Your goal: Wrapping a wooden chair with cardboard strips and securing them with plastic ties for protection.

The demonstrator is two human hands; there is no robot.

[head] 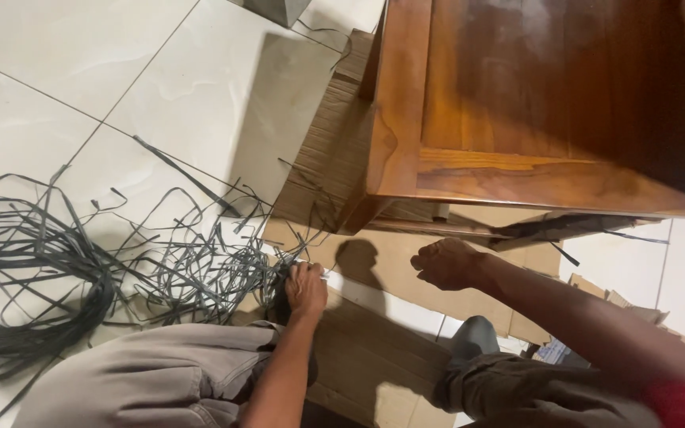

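Note:
My left hand (305, 288) is closed around a bunch of dark grey flat strips (200, 273), low near the floor beside my left knee. The strips fan out leftward into a tangled pile (33, 269) on the white tiles. My right hand (447, 263) is a closed fist held over the cardboard, just below the corner of a brown wooden table (517, 103). A thin light strand seems to run between the two hands, but I cannot tell what the right fist holds.
Flattened cardboard sheets (374, 349) lie under the table and my legs. White floor tiles (81, 71) stretch to the left. A dark strip (564, 226) pokes out under the table's edge. Cardboard scraps (620, 301) lie at right.

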